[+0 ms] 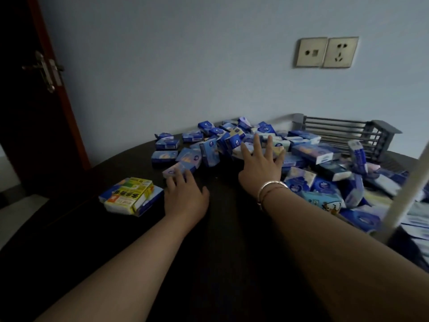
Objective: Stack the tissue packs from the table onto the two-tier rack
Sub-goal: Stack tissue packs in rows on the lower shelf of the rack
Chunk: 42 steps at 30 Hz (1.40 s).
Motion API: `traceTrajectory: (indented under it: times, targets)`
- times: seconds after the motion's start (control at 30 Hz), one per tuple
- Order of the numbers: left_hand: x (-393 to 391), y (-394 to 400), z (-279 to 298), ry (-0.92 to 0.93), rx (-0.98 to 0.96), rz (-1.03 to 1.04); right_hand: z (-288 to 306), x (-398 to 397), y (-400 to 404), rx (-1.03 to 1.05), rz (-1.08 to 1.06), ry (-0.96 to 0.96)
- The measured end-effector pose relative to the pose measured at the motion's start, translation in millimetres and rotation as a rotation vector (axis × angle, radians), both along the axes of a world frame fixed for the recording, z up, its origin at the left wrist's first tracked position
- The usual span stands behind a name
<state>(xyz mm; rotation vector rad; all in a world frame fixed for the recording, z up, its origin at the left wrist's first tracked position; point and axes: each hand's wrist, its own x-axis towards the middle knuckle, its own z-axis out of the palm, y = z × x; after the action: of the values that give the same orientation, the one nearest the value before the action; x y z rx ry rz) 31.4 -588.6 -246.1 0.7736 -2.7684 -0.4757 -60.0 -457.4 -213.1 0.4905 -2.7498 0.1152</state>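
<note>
Right hand (261, 162) spread over tissue packs (234, 141).

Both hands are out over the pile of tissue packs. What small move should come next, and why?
Probably close the left hand on the blue pack under its fingertips: it lies loose at the pile's near edge, while the right hand is spread open over the heap, gripping nothing.

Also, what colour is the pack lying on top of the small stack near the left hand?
Mostly yellow, with green and red print; the head view shows it.
</note>
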Motion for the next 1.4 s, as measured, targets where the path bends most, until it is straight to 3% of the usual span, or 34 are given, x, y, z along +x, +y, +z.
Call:
traceTrajectory:
  times: [0.23, 0.4, 0.6, 0.67, 0.77, 0.93, 1.07, 1.13, 1.23, 1.33, 1.4]
  targets:
    - [12.4, 7.5, -2.5, 0.308, -0.132, -0.077, 0.9, 15.2, 4.3, 0.021, 0.109, -0.08]
    - [46.5, 23.3, 4.0, 0.267, -0.14, -0.102, -6.3, 54.2, 22.0, 0.146, 0.261, -0.218]
    - [106.8, 44.5, 13.6, 0.143, -0.145, -0.122, -7.8, 115.8, 51.0, 0.097, 0.295, -0.367]
    - [126.2, 50.5, 14.2, 0.139, -0.146, -0.111, -3.8, 139.2, 60.9, -0.038, 0.358, -0.39]
    - [151.7, 58.6, 13.1, 0.205, -0.042, -0.098, 4.0, 168.9, 75.6, -0.419, 0.449, -0.565]
    - [164.1, 71.7, 15.3, 0.41, 0.427, -0.03, -0.7, 179.6, 80.4, -0.639, 0.455, -0.585]
    - [150.9, 67.8, 22.2, 0.451, 0.427, -0.192, 0.7, 172.4, 71.4, -0.908, 0.385, -0.625]
    - [140.3, 67.3, 23.1, 0.286, 0.378, -0.303, 5.7, 162.8, 69.1, -0.867, 0.323, -0.495]
    - [130.4, 70.9, 21.6, 0.037, 0.203, -0.414, 11.9, 138.3, 69.6, -0.528, 0.217, -0.323]
    - [128.4, 67.3, 24.1, -0.01, 0.183, -0.45, 4.8, 111.3, 71.8, -0.083, 0.088, -0.336]
    - [127.8, 61.4, 25.5, -0.001, 0.187, -0.466, 0.4, 107.7, 72.4, 0.024, 0.03, -0.351]
